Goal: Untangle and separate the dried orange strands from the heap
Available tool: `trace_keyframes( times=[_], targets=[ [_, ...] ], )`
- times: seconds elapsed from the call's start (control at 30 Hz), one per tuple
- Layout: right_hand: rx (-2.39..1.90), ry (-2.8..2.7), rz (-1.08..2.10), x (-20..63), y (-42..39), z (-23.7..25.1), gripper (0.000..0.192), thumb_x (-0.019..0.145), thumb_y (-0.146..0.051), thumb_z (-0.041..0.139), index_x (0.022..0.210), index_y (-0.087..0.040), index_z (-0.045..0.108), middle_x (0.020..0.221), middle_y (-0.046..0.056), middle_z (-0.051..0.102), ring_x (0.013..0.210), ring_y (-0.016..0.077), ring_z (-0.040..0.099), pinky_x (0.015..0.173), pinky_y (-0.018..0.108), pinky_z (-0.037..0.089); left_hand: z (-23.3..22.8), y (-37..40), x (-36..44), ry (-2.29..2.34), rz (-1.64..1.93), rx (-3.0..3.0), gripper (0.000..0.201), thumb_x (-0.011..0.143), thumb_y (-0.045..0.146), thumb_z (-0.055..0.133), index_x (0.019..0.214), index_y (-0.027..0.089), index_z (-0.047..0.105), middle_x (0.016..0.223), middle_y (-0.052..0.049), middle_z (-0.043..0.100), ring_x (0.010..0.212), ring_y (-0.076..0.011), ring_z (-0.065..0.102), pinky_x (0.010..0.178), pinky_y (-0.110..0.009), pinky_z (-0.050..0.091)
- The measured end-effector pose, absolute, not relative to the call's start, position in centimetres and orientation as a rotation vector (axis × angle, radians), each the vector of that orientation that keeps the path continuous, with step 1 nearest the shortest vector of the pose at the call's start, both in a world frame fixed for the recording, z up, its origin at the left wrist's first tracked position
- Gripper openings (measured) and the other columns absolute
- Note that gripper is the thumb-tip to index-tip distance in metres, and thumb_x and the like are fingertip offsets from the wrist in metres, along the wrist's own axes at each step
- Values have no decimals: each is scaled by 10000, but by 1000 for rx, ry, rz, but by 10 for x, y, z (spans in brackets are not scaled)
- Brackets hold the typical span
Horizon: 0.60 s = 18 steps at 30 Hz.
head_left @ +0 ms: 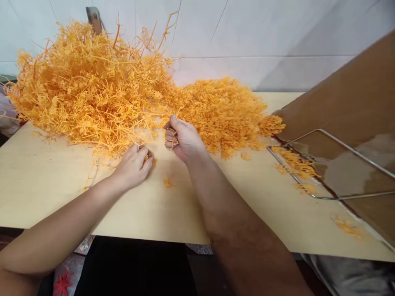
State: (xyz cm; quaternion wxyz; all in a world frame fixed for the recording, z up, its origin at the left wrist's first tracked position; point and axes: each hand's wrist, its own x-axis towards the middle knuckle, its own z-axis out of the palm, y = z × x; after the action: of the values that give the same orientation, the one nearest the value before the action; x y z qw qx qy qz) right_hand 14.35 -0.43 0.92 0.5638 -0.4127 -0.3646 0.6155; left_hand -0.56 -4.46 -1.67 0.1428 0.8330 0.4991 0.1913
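Note:
A big tangled heap of orange branching sprigs (92,90), plastic-looking, rises on the left of the table. A lower pile of orange sprigs (222,111) lies to its right, with frilly tips. At the gap between the two, my right hand (185,139) is closed on a thin orange sprig whose strands show between the curled fingers. My left hand (134,164) rests low at the front edge of the heap, fingers curled in, with a bit of orange sprig showing at the fingertips. A small loose orange piece (168,183) lies on the table between my forearms.
The pale wooden table (148,213) stands against a white tiled wall (247,33). On the right, a bent metal wire frame (321,197) leans by a brown board (348,94), with loose orange pieces (293,162) around it. A brownish upright piece (95,20) sticks up behind the heap.

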Motion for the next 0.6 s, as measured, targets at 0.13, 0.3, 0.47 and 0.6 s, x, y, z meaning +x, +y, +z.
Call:
trace_keyframes(
  times=[0.13,0.3,0.47,0.6],
  targets=[
    [-960,-894,1450,147,-3,8,412,743,-518,578,605,-153,445,454,-88,273,382,8,226,335,125,184,-19,-53,0,1300,503,2472,425,855,454,333,1023,121,537,1126,-133,529,1053,-241,486,937,-423,381],
    [-1001,-951,1418,151,-1,4,372,741,-469,601,610,-153,455,452,-93,277,381,9,228,333,125,201,-23,-66,14,976,428,2678,685,752,617,448,1252,149,442,1318,-164,416,1189,-300,402,986,-464,337],
    [-1035,-1111,1370,160,-1,1,372,663,-475,666,617,-155,483,464,-91,309,378,8,252,328,135,206,-36,-71,36,871,455,2844,291,884,277,340,949,155,596,1005,-107,558,916,-186,493,834,-331,411],
    [-1035,-1168,1387,167,-2,-1,393,600,-487,705,629,-152,501,479,-88,337,390,8,275,335,135,222,-31,-78,33,780,344,2947,268,865,158,301,831,149,567,847,-83,541,750,-162,462,681,-298,393]
  ],
)
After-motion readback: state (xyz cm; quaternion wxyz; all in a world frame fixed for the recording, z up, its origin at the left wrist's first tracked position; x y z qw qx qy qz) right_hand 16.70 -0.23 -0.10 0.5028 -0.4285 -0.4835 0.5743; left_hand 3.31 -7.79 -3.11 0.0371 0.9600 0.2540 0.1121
